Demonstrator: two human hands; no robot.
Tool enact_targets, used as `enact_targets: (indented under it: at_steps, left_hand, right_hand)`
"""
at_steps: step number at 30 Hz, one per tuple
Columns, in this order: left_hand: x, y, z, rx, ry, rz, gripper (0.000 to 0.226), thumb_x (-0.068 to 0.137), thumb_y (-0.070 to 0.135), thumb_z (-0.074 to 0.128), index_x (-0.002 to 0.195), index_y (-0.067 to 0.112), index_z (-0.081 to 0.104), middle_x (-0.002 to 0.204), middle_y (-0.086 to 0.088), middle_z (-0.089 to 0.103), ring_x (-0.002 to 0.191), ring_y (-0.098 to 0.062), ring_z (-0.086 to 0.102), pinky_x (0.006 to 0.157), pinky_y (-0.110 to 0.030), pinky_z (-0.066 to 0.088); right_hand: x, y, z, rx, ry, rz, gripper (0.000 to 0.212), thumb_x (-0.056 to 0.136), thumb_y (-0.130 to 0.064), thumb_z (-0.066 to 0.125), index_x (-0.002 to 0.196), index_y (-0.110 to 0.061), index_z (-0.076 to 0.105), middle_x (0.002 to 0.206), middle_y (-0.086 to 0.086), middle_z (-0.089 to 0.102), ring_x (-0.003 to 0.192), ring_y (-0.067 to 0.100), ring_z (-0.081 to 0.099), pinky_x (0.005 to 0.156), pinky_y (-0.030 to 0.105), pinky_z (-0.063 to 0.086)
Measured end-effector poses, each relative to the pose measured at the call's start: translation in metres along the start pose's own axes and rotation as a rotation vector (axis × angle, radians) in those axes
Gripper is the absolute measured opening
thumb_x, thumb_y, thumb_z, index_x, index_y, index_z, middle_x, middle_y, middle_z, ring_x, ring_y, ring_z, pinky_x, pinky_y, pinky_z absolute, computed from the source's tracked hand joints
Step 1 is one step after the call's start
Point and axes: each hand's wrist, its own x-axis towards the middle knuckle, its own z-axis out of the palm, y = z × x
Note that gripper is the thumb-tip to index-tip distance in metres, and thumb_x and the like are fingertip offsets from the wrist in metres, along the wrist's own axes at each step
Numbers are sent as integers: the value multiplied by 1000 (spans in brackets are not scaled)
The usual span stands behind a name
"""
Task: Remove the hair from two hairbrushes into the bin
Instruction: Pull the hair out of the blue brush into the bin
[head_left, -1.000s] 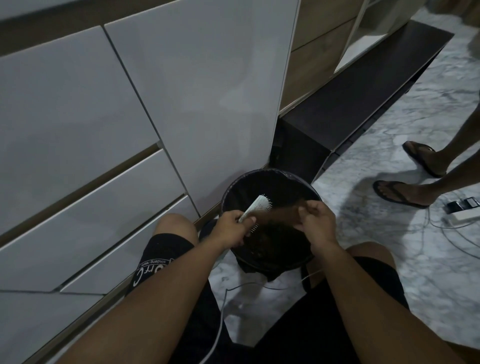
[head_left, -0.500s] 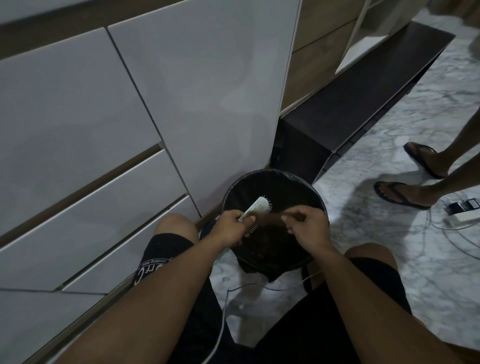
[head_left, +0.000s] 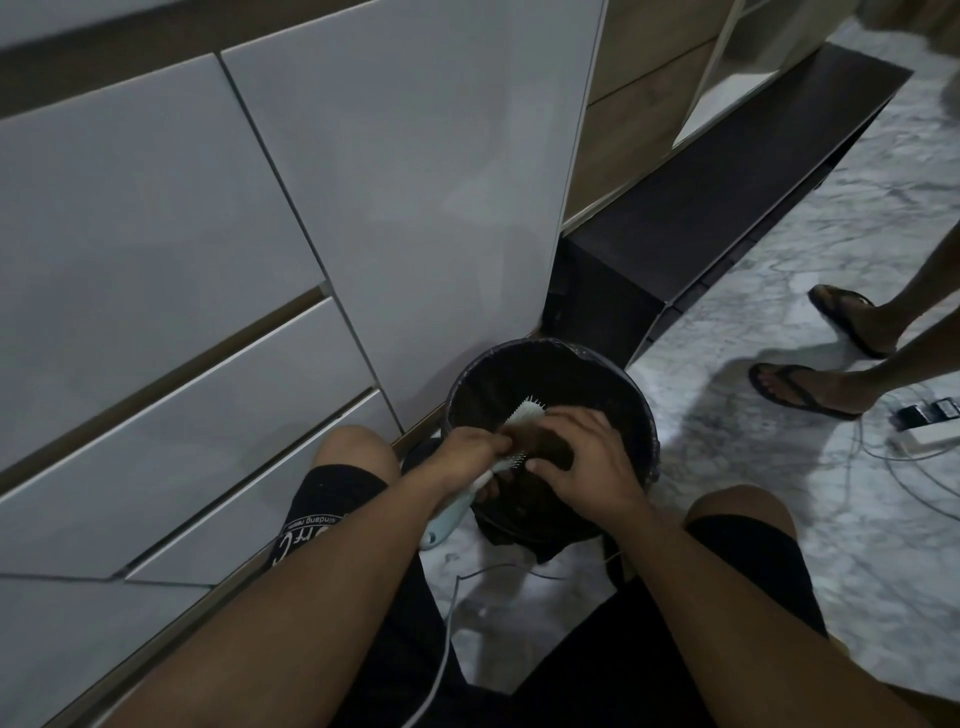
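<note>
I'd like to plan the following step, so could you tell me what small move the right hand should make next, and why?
Probably pinch the hair and pull it away from the bristles, then let it drop. The left hand holds the white hairbrush over the open bin, and the right hand lies on the brush head, fingers curled over a brown clump that looks like hair.

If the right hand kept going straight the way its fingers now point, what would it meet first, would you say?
The right hand points left across the bin; its fingers already touch the hairbrush, so likely that, then the left hand.
</note>
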Motion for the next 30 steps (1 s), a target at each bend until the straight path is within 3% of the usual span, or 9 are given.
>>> enact_targets:
  at_steps: [4, 6, 11, 15, 19, 23, 25, 30]
  left_hand:
    - [0, -5, -2, 46, -59, -3, 23, 93, 31, 56, 87, 15, 71, 74, -9, 73, 49, -16, 58, 46, -28, 44]
    - [1, -7, -3, 81, -43, 5, 23, 94, 32, 55, 89, 15, 70, 76, -10, 73, 46, -15, 57, 45, -28, 44]
    - [7, -9, -7, 112, 0, 29, 25, 95, 34, 55, 88, 13, 67, 78, -12, 72, 44, -15, 54, 42, -26, 40]
    - [9, -12, -5, 95, -27, 9, 27, 95, 36, 55, 88, 13, 68, 78, -11, 73, 46, -15, 56, 44, -27, 42]
    - [9, -13, -5, 89, -32, 11, 28, 94, 37, 55, 88, 13, 69, 78, -11, 73, 47, -15, 58, 47, -28, 44]
    - [7, -12, -4, 79, -40, 13, 27, 92, 37, 58, 89, 14, 71, 78, -11, 73, 50, -16, 59, 48, -29, 45]
    - [5, -11, -5, 70, -40, 16, 26, 93, 34, 59, 90, 11, 71, 79, -12, 73, 50, -16, 58, 47, -28, 45]
    - [0, -2, -3, -11, -5, -51, 23, 93, 20, 55, 81, 3, 65, 73, -17, 66, 47, -19, 53, 42, -27, 41]
  right_hand:
    - [1, 1, 7, -129, 70, -109, 17, 71, -19, 73, 88, -18, 77, 89, 1, 73, 87, 26, 62, 77, 35, 48]
    - [2, 5, 5, -181, 113, -67, 10, 73, -16, 69, 78, -20, 77, 79, 0, 72, 80, 26, 62, 73, 37, 48]
    - [4, 13, -8, -204, 113, 161, 16, 79, -12, 66, 82, -22, 77, 85, 0, 72, 87, 28, 61, 81, 38, 47]
    - [1, 13, -7, -90, 82, 182, 20, 78, -10, 68, 94, -19, 75, 97, 3, 69, 94, 28, 61, 85, 39, 50]
    - [-2, 4, -4, 91, -42, 116, 53, 70, -22, 77, 120, -24, 61, 117, -1, 60, 110, 19, 56, 97, 38, 45]
    - [-1, 0, 2, -28, -12, 8, 13, 77, -20, 73, 89, -18, 76, 93, 2, 71, 88, 23, 64, 82, 36, 51]
    - [0, 3, 0, -88, 51, 54, 5, 78, -18, 72, 76, -18, 76, 80, 2, 72, 78, 26, 65, 75, 34, 52]
    - [1, 12, -8, -4, 77, 304, 12, 84, -18, 68, 93, -16, 76, 96, 7, 72, 90, 27, 65, 83, 34, 50]
